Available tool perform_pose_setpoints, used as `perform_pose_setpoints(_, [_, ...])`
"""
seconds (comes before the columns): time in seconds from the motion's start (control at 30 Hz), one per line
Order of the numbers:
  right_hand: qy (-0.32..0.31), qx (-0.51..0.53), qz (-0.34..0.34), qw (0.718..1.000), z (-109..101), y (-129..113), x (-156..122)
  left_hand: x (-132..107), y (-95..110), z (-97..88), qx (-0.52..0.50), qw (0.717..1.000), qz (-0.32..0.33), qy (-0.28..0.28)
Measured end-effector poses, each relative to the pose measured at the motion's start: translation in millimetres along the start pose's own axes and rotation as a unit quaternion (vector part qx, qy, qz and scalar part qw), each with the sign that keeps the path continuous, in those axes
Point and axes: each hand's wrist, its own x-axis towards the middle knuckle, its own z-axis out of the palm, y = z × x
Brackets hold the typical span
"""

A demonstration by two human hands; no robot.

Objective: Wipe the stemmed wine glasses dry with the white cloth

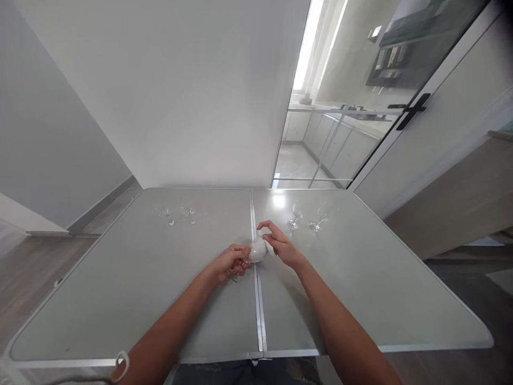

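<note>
Wineglass (257, 251) in left hand (233, 260), fingers curled around stem; right hand (279, 245) in loose pinch on white material (271, 249)

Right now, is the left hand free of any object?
No, the left hand holds a stemmed glass above the table.

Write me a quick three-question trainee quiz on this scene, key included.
1. Multiple choice: which hand grips the clear, stemmed drinking glass? A) left B) right
2. True or false: the two clear, stemmed glasses beyond the right hand stand left of the silver metal seam.
3. Fill in: the thin, cloth-like material at the right hand is ____ in colour.

Key: 1. A, the left hand. 2. False; they stand right of it. 3. White.
</note>
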Motion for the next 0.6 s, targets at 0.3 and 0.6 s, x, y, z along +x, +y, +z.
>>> perform_pose_setpoints(0.3, [0.049, -0.081, -0.006, 0.995, 2, 5, 4, 4, -13, 1.4, 0.208, 0.957, 0.145, 0.139])
perform_pose_setpoints(0.6, [0.108, 0.022, 0.009, 0.994, 7, 7, 7, 1, -11, 4.2, 0.505, 0.755, 0.279, 0.313])
